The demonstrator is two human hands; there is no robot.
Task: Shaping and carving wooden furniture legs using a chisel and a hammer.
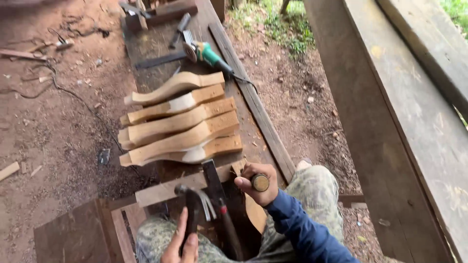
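Note:
My right hand (256, 184) is closed around a wooden-handled tool (260, 182), whose round handle end shows above my fist. My left hand (182, 243) grips the dark handle of a claw hammer (194, 198), its head raised just left of my right fist. Both hands hover over a dark flat bar (212, 178) and a pale wood strip (168, 190) in front of my knees. Several curved, carved wooden legs (180, 122) lie stacked side by side on the dark bench just beyond.
A green angle grinder (204, 52) with its cable lies farther up the bench (146, 48), near a dark metal bar (160, 60). A long plank (253, 97) edges the bench. Reddish dirt ground spreads left; a thick timber beam (390, 122) runs along the right.

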